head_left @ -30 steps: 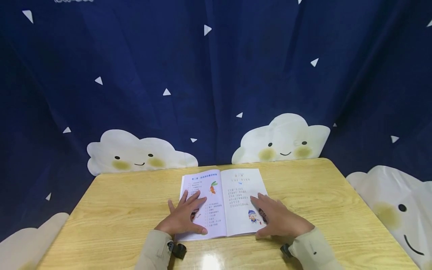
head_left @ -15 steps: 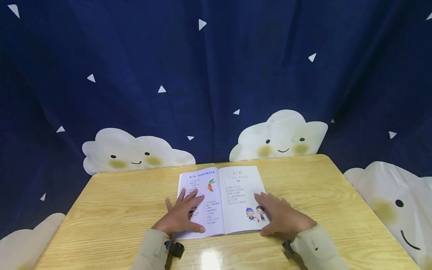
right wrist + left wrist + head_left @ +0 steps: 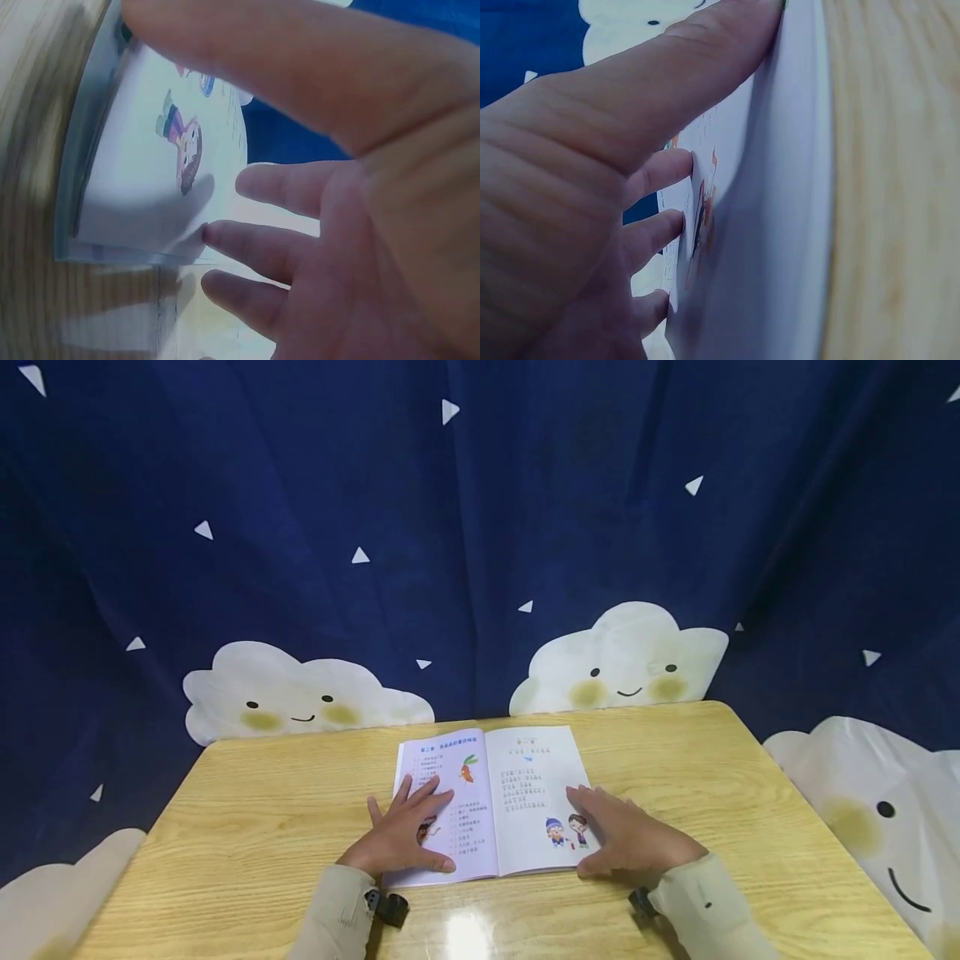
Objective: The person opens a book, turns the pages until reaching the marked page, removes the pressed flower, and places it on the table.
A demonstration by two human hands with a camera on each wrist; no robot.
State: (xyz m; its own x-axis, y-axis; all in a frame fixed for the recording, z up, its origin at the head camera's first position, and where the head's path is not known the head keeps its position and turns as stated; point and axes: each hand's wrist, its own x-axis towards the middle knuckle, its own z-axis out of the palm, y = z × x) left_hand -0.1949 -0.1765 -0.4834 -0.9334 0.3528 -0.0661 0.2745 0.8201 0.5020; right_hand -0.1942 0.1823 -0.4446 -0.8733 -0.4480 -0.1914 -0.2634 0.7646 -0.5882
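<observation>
An open book (image 3: 519, 852) lies flat on the wooden table in the head view, with printed text and small coloured drawings on both pages. My left hand (image 3: 401, 837) rests on the left page with fingers spread, thumb toward the lower part and fingertips over the outer side. It partly covers a drawing there. At the right page's outer edge, my right hand (image 3: 637, 839) touches the paper with fingers extended, beside two drawn children. In the left wrist view, the fingertips (image 3: 676, 161) meet the page. The right wrist view shows the thumb (image 3: 225, 34) over the book's near edge.
The wooden table (image 3: 285, 810) extends around the book. Behind it hangs a dark blue curtain (image 3: 315, 510) with white triangles and smiling clouds. Both wrists wear a black strap with a small device (image 3: 392, 908).
My right hand has shifted slightly right, uncovering the second drawn child on the right page. The left hand stays on its page, while the head view has shifted a little.
</observation>
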